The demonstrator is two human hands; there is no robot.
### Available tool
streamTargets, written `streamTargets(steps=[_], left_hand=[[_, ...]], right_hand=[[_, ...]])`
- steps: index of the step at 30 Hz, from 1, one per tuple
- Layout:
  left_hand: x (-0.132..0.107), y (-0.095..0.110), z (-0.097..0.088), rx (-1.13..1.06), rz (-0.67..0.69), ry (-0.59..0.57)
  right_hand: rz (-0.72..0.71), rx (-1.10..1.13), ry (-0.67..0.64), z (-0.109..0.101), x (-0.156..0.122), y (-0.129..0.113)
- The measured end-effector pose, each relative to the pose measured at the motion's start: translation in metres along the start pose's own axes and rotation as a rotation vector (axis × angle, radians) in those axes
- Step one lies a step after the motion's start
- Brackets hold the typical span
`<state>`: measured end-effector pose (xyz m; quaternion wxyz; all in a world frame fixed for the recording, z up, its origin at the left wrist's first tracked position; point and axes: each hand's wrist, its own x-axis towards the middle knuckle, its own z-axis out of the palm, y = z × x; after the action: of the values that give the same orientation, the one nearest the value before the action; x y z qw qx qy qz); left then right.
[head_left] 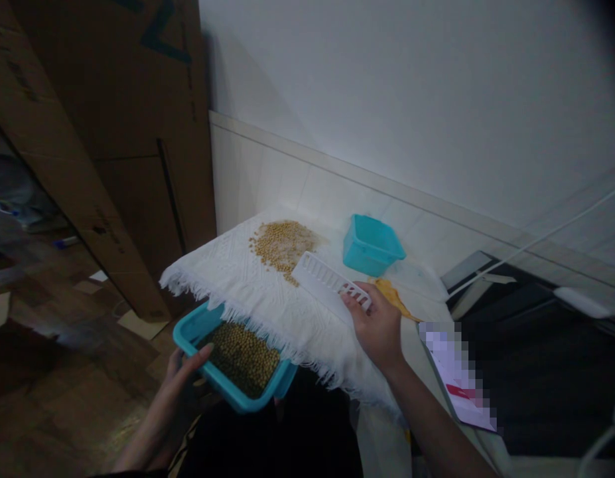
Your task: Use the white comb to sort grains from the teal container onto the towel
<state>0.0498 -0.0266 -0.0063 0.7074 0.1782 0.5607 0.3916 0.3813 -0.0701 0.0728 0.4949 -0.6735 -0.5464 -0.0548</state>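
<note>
My left hand (188, 365) grips the near left rim of a teal plastic basin (232, 392), thumb over the edge. Yellowish soybeans (247, 348) and smaller dark green grains (220, 365) lie inside it. The basin is below the table's front edge, partly under the cloth fringe. In my right hand (379, 325) is a white slotted plastic strip (320, 279), held at its right end. Its far end reaches the edge of a spread heap of soybeans (280, 245) on the white fringed cloth (237, 265).
A smaller teal container (369, 255) stands at the back near the wall, with a crumpled orange-yellow item (391, 299) before it. A pale purple packet (454, 378) lies at the right. A tall cardboard box (138, 166) borders the left. A white cable (536, 245) crosses the right side.
</note>
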Motion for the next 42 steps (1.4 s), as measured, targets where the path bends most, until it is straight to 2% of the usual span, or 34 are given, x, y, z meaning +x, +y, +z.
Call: streamTargets(steps=[6,13,23,33,35,40,42], left_hand=[[0.0,0.0,0.0,0.043,-0.004,0.012],[0.001,-0.001,-0.002,0.023,-0.007,-0.007],[0.018,-0.006,-0.007,0.017,-0.017,0.0],[-0.002,0.003,-0.002,0.028,-0.011,-0.037],[-0.004,0.005,-0.002,0.007,-0.021,-0.042],[0.003,0.004,-0.003,0.005,-0.042,-0.015],[0.005,0.002,-0.004,-0.01,-0.038,-0.004]], right_hand=[[0.011,-0.014,0.048,-0.008,-0.007,-0.001],[0.041,-0.005,-0.035,-0.017,-0.015,0.0],[0.036,0.008,-0.053,-0.01,-0.012,0.0],[0.059,0.038,-0.115,-0.012,-0.012,-0.004],[0.058,0.063,-0.105,-0.012,-0.011,-0.005],[0.044,0.029,0.013,-0.019,-0.008,0.002],[0.041,-0.003,0.005,-0.023,-0.008,0.007]])
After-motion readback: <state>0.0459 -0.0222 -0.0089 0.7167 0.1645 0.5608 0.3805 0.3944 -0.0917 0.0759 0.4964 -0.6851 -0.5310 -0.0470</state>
